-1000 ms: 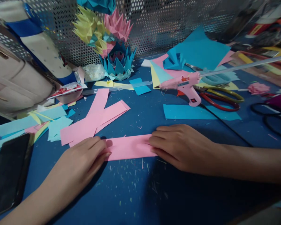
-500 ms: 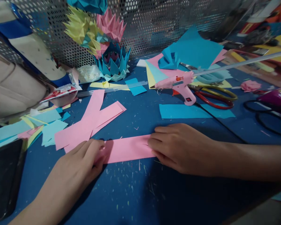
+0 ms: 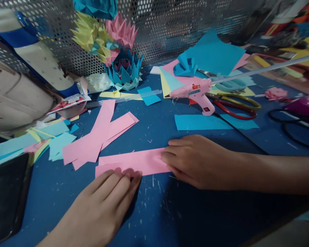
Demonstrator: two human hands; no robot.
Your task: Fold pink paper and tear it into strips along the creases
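Note:
A pink paper strip [image 3: 136, 161] lies lengthwise on the blue tabletop, with a fold showing toward its left end. Curled over the strip's right end, the fingers of my right hand [image 3: 195, 163] grip and hold it against the table. My left hand [image 3: 105, 199] is closed at the near edge of the strip, fingertips bent onto the paper and thumb along the edge. What lies under the fingers of both hands is hidden. Just beyond the left end, more pink strips [image 3: 90, 144] overlap in a crossed pile.
A pink glue gun [image 3: 195, 92] lies behind my right hand, near scissors [image 3: 237, 106] and a blue paper strip [image 3: 208, 122]. At left are a black phone [image 3: 9, 195] and light-blue paper pieces [image 3: 60, 145]. Folded paper flowers [image 3: 125, 70] stand before a perforated metal panel [image 3: 159, 34].
My left hand has moved right and nearer, from the strip's left end to its near edge, uncovering that end. My right hand stays almost in place.

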